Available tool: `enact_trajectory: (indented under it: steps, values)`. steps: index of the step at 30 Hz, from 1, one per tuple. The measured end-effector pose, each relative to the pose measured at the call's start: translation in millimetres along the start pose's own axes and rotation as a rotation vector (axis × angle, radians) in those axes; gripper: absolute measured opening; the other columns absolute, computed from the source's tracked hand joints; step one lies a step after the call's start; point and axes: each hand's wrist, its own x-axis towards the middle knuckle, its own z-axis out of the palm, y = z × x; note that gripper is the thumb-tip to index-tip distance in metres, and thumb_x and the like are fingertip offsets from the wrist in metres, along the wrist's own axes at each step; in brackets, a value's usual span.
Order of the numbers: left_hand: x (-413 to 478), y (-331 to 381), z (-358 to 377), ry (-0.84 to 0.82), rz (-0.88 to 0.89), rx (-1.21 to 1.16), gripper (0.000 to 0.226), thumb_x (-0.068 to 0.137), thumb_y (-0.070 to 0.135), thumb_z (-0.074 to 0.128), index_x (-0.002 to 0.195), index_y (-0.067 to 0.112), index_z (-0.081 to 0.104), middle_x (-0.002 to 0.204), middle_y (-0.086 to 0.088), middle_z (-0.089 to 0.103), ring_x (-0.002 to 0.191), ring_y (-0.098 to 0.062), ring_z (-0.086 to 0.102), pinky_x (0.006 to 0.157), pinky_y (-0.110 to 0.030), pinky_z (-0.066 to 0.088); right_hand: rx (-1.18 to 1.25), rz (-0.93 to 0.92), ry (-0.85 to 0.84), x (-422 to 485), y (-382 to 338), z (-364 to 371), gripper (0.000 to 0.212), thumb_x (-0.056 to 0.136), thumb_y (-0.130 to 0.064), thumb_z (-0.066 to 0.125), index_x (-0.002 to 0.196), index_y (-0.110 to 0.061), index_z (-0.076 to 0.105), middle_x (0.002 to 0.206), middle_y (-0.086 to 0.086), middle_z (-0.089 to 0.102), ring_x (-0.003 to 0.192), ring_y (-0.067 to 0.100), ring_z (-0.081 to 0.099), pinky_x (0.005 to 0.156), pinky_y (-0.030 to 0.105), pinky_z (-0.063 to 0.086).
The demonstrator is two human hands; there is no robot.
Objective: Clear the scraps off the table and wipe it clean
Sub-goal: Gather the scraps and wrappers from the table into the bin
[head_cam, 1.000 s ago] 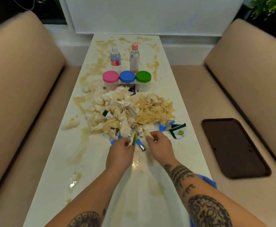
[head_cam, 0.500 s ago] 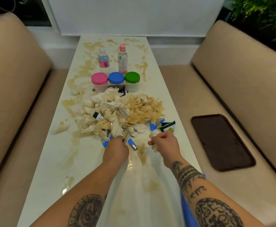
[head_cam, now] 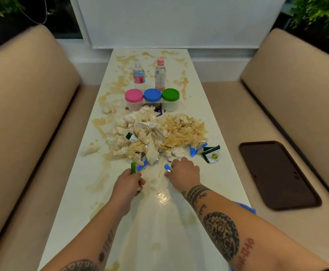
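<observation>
A heap of crumpled, brown-soaked paper napkins and torn wrappers, the scrap pile (head_cam: 152,133), is gathered in the middle of the white bench (head_cam: 214,173), apparently raked together so that it can be taken off in one go. Just on the near side of the scrap pile a thin translucent bag (head_cam: 156,222) is laid flat along the bench, its mouth turned toward the heap and held apart from both sides, presumably so that the scraps can be drawn straight in. At the left edge of that mouth the left hand (head_cam: 128,182) is curled closed, and a green wrapper strip (head_cam: 133,167) is pinched upright in it; whether the bag's edge is also gripped cannot be told. At the right edge the right hand (head_cam: 185,174) is held knuckles-up with its fingers bent down onto the bag's rim, beside a blue wrapper scrap (head_cam: 167,166); a firm grip there cannot be confirmed. Beyond the scrap pile three lidded tubs (head_cam: 152,98) and two bottles (head_cam: 150,75) are stood upright among brown spill stains (head_cam: 120,85), so wiping is judged not yet begun. To the right of the scrap pile, off the bench, a dark tray (head_cam: 277,177) is resting on the beige seat.
</observation>
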Motion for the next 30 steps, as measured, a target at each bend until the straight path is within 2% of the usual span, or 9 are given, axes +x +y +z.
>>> enact_trajectory:
  steps: [4,6,8,11,15,18,22,25,30]
  values:
    - [-4,-5,-2,0.04,-0.093,-0.061,0.016,0.101,0.011,0.041,0.096,0.012,0.056,0.072,-0.006,0.051,0.069,-0.024,0.055,0.066,-0.035,0.042,-0.074,-0.032,0.018,2,0,4,0.034,0.102,-0.041,0.045,0.123,-0.02,0.06,0.122,0.007,0.056,0.111,0.028,0.054,0.094,0.041,0.037]
    - [-5,-7,0,0.034,-0.117,-0.071,0.014,0.099,0.011,0.041,0.092,0.012,0.053,0.074,-0.007,0.048,0.066,-0.024,0.055,0.063,-0.034,0.042,0.035,-0.024,-0.004,2,1,0,0.032,0.1,-0.04,0.045,0.119,-0.021,0.062,0.12,0.005,0.057,0.111,0.027,0.055,0.096,0.041,0.037]
    - [-6,-9,5,0.005,-0.103,-0.038,0.007,0.095,0.012,0.046,0.09,0.011,0.051,0.078,-0.008,0.048,0.065,-0.023,0.053,0.061,-0.034,0.043,0.396,0.057,-0.012,2,4,-9,0.024,0.096,-0.039,0.053,0.107,-0.022,0.066,0.112,0.003,0.062,0.104,0.026,0.059,0.092,0.038,0.044]
    - [-8,-8,20,-0.051,-0.011,0.064,0.012,0.09,0.016,0.06,0.084,0.014,0.049,0.075,-0.004,0.048,0.065,-0.022,0.051,0.062,-0.034,0.043,1.01,0.214,0.023,-4,21,-30,0.016,0.089,-0.029,0.066,0.086,-0.014,0.06,0.09,0.003,0.063,0.082,0.023,0.061,0.071,0.034,0.049]
    - [-8,-3,54,-0.07,0.13,0.214,0.019,0.088,0.028,0.065,0.079,0.018,0.051,0.075,0.0,0.053,0.066,-0.021,0.052,0.065,-0.034,0.043,1.389,0.357,0.036,-17,54,-49,0.023,0.082,-0.015,0.077,0.092,-0.011,0.057,0.083,0.006,0.066,0.062,0.014,0.059,0.056,0.029,0.04]
    - [-7,-1,83,-0.067,0.242,0.441,0.019,0.092,0.037,0.063,0.1,0.021,0.059,0.086,0.002,0.062,0.074,-0.019,0.061,0.068,-0.033,0.048,1.485,0.393,0.056,-25,73,-46,0.03,0.087,-0.012,0.074,0.111,-0.02,0.058,0.096,0.008,0.075,0.063,0.015,0.061,0.058,0.032,0.041]
    - [0,-2,114,-0.046,0.393,0.885,0.056,0.091,0.054,0.062,0.136,0.025,0.046,0.12,-0.001,0.064,0.109,-0.026,0.062,0.078,-0.035,0.045,1.486,0.417,0.066,-37,88,-39,0.033,0.093,-0.012,0.065,0.115,-0.036,0.064,0.094,0.007,0.072,0.068,0.018,0.062,0.061,0.034,0.043]
    - [1,-13,128,-0.004,0.479,1.173,0.041,0.098,0.047,0.053,0.131,0.023,0.047,0.119,-0.004,0.059,0.111,-0.029,0.058,0.081,-0.038,0.043,1.482,0.428,0.061,-44,96,-34,0.021,0.097,-0.01,0.059,0.107,-0.026,0.069,0.096,0.006,0.067,0.064,0.015,0.06,0.054,0.028,0.043]
    - [0,-33,128,0.059,0.601,1.215,0.016,0.101,0.022,0.048,0.116,0.017,0.052,0.112,-0.005,0.058,0.101,-0.027,0.057,0.071,-0.037,0.035,1.44,0.471,0.073,-48,104,-29,0.018,0.098,-0.014,0.057,0.108,-0.024,0.068,0.095,0.004,0.069,0.061,0.014,0.057,0.052,0.026,0.042]
